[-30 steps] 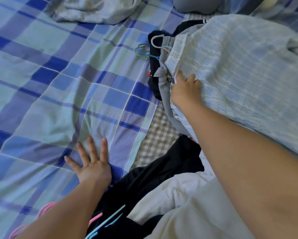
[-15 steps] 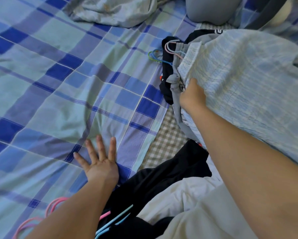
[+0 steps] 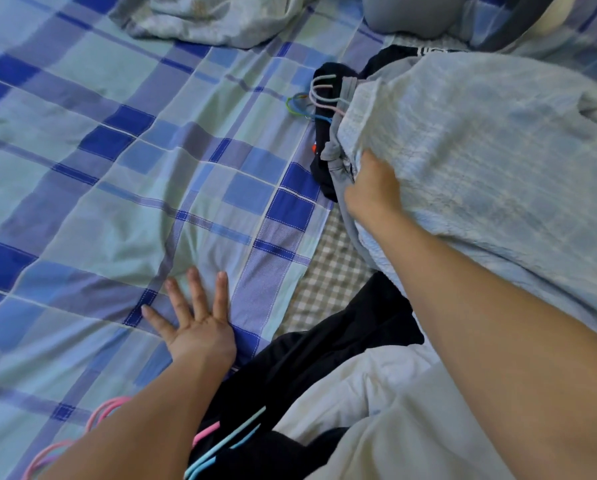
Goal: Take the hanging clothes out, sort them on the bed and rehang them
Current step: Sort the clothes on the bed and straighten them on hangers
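A pile of clothes on hangers lies at the right of the bed, topped by a pale blue checked shirt (image 3: 480,161) over grey and black garments. Several hanger hooks (image 3: 319,95) stick out at its left end. My right hand (image 3: 371,188) grips the shirt's edge near the collar, its fingers tucked under the cloth. My left hand (image 3: 195,320) rests flat with spread fingers on the blue plaid bedspread (image 3: 117,188). A black garment (image 3: 324,348) and a white garment (image 3: 366,393) lie near me.
Pink hangers (image 3: 82,434) and light blue hangers (image 3: 228,441) lie at the near edge. A crumpled pale sheet (image 3: 217,19) and a grey pillow (image 3: 408,12) sit at the far side. A strip of checked under-sheet (image 3: 328,271) shows beside the bedspread.
My right hand's fingers, earlier on top of the shirt, have slid under its edge and closed on it. The view has shifted a little. My left hand stays flat on the bedspread.
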{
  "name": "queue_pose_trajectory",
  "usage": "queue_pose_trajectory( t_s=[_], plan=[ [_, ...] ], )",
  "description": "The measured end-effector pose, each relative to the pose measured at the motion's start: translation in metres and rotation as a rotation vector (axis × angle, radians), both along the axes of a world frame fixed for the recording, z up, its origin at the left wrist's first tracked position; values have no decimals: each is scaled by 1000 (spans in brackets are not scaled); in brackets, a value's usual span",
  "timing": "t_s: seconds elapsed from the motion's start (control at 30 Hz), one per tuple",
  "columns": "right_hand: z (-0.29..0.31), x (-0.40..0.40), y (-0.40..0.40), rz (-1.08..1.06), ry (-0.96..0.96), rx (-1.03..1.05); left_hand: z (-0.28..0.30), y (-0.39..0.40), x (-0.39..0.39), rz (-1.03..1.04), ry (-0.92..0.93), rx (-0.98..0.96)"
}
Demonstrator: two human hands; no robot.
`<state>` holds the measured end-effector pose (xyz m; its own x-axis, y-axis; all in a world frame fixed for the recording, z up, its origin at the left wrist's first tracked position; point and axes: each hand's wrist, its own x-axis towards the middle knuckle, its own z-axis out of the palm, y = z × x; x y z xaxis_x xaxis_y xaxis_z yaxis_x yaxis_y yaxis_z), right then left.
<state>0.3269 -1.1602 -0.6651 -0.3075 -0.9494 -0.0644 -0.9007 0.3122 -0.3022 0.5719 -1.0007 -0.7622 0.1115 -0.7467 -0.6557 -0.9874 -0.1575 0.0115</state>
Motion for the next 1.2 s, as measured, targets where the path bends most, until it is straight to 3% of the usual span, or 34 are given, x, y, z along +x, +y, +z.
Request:
queue_pose_trajectory(
  t_s=[0.17, 0.27, 0.47, 0.5, 0.57, 0.6, 0.67, 0.77, 0.83, 0.9, 1.03, 1.1, 1.2],
  plan=[
    [6, -9, 20, 99, 46, 264, -4, -4, -3, -9, -43, -26],
    [26, 5, 78, 108, 24, 281, 4, -2, -4, -30, -69, -22],
    [77, 48, 239, 11, -289, 215, 64, -13, 20, -217, -76, 119],
    [82, 55, 261, -1, -307, 170, 82, -15, 26, -202, 11, 132],
    [88, 73, 311, -33, -333, 15, 119, 0, 41, 7, 424, 101],
    [90, 85, 339, -39, -345, -63, 136, 18, 52, 148, 659, 112],
    [83, 113, 399, -27, -286, -124, 161, 75, 74, 429, 950, 132],
    [74, 142, 469, -12, -144, -50, 179, 166, 107, 543, 853, -276],
    [86, 150, 487, -132, -202, 4, 197, 218, 128, 545, 797, -638],
    [110, 158, 500, -205, -264, -53, 219, 257, 138, 549, 804, -781],
    [144, 197, 557, -108, -330, -292, 218, 331, 149, 731, 840, -658],
    [137, 224, 587, -100, -410, -161, 212, 359, 152, 788, 796, -530],
    [110, 258, 632, -49, -407, 125, 213, 381, 152, 870, 844, -120]
  ],
)
